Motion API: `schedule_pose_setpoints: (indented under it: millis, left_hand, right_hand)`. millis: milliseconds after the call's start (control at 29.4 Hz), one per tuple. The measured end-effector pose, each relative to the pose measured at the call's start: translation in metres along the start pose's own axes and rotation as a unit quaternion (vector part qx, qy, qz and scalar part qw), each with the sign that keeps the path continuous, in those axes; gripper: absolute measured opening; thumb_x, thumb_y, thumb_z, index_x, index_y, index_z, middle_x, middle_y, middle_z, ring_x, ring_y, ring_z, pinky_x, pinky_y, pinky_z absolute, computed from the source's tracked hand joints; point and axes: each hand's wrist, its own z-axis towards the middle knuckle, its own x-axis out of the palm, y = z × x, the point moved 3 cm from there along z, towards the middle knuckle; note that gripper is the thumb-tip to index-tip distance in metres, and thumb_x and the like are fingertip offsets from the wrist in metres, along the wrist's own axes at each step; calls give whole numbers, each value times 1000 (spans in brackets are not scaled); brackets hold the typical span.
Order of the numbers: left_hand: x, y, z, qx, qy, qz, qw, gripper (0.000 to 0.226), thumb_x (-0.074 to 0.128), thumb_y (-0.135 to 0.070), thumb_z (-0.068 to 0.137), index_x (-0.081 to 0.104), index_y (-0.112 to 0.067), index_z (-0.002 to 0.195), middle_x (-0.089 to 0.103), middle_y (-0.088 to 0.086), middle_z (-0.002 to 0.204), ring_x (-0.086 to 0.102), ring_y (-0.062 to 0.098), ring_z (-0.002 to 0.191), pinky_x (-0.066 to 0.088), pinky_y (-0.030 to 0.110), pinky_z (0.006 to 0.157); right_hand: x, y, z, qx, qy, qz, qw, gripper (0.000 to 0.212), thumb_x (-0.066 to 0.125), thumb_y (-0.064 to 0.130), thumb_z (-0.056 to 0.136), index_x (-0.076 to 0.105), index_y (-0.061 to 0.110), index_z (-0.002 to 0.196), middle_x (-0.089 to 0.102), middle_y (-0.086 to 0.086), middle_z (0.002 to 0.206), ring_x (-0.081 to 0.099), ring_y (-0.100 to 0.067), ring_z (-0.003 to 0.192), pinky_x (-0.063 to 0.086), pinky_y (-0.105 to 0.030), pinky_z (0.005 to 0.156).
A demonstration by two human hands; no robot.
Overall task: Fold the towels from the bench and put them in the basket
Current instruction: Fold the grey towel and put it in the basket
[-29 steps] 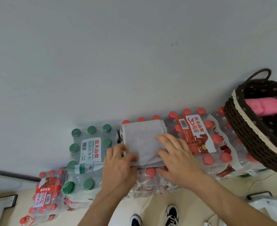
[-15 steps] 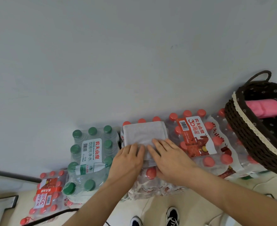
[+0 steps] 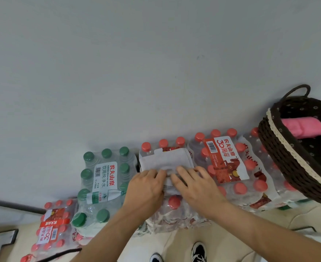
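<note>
A folded grey towel [image 3: 166, 160] lies on top of a shrink-wrapped pack of red-capped bottles [image 3: 174, 203] against the wall. My left hand [image 3: 146, 186] and my right hand [image 3: 194, 184] lie side by side on the towel's near half, fingers stretched forward and pressing down on it. The cloth wrinkles a little between the fingertips. The towel's near edge shows in the gap between the hands. At the right a dark woven basket [image 3: 280, 157] with a cream lace rim rests on bottle packs and holds a folded pink towel [image 3: 303, 127].
A green-capped bottle pack [image 3: 105, 178] stands left of the towel, with another red-capped pack [image 3: 52, 231] lower left. A labelled red-capped pack [image 3: 226, 161] sits between towel and basket. A plain grey wall rises behind. My shoes [image 3: 198, 252] show on the pale floor below.
My left hand let go of the towel's left near corner and laid its fingers flat on top. Both hands drew together on the near half of the towel.
</note>
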Motion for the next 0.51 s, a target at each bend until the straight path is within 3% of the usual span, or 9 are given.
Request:
schedule_pose_setpoints:
  millis: [136,238,306,408,510]
  left_hand:
    - [3,-3,-9,6,-14,-11,1000,18,52,-29,68,56,-20,83,55,-4,69,53,20,59,33,29,56]
    - [9,-9,-19,16,20,19,999,39,52,-51,77,56,-24,105,57,-7,87,54,18,74,41,31,64]
    - [11,-11,-21,3,35,36,999,50,46,-64,80,56,-23,108,57,-6,90,53,18,75,45,33,63]
    - [10,-15,-24,-2,4,43,999,35,49,-45,80,58,-21,105,57,-2,91,54,21,77,44,34,71]
    - [12,-19,-34,9,-9,33,999,44,55,-23,72,56,-14,115,57,3,103,55,27,93,41,42,90]
  right_hand:
    - [2,4,-3,-14,-2,33,999,32,45,18,88,50,13,118,64,-5,94,61,-25,78,50,-39,72]
    - [0,1,0,-40,10,27,999,27,43,17,90,53,11,115,64,-3,87,62,-23,72,51,-36,64]
    - [-3,-1,2,-54,28,24,998,27,41,16,89,55,12,111,64,-3,85,62,-22,69,51,-35,62]
    - [-10,2,8,-40,49,27,998,28,35,13,82,56,13,101,62,-3,77,62,-21,61,49,-32,53]
    - [-19,8,12,-34,100,25,994,23,51,14,71,50,14,95,55,-2,66,54,-19,42,34,-27,39]
